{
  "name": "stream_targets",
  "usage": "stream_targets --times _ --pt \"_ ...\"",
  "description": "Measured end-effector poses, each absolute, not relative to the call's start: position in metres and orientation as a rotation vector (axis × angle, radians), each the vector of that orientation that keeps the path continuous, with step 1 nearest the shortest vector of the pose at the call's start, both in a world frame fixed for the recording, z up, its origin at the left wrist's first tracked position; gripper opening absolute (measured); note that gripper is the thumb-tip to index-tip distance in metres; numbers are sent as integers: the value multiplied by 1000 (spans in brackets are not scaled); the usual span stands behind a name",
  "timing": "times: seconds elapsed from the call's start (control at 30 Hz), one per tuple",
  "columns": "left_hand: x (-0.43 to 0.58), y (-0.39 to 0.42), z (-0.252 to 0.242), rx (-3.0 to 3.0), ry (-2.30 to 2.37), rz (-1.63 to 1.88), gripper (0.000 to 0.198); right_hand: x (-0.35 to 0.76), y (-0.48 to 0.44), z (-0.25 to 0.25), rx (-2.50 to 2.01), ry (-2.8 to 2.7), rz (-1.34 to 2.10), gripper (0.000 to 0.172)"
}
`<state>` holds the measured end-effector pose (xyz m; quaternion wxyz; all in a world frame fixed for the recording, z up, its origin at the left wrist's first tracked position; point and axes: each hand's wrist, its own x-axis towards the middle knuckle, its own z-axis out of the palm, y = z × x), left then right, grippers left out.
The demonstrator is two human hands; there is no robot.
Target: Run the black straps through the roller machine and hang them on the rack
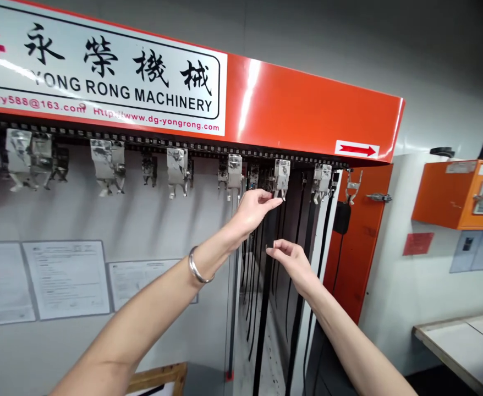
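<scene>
My left hand (253,212), with a silver bangle (198,265) on its wrist, is raised to the lower jaws of a metal clip (281,175). Its thumb and forefinger are pinched together; what lies between them is hidden. Lower and to the right, my right hand (294,262) is closed in a pinch at the edge of a long black strap (262,313). That strap hangs down below the left hand. Another metal clip (321,179) is just right of the hands, and a further clip (234,171) is to their left.
The clips hang from a chain (200,147) under an orange machine beam (307,104). Several black strips hang inside the opening behind the hands. Paper sheets (66,278) are on the left panel. An orange control box (451,187) and a white-topped table (468,341) are at right.
</scene>
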<state>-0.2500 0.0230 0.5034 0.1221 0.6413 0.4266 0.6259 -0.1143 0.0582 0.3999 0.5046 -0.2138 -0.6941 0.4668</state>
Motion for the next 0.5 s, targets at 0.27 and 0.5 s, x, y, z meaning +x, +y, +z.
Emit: stream_targets --times 0.27,0.5 --pt "-221 -62 396 1972 1054 2219 60 -44 -35 291 -843 -1703 799 30" --pt "-107 -64 197 1933 741 1322 43 123 -147 167 -1564 -1139 392 37"
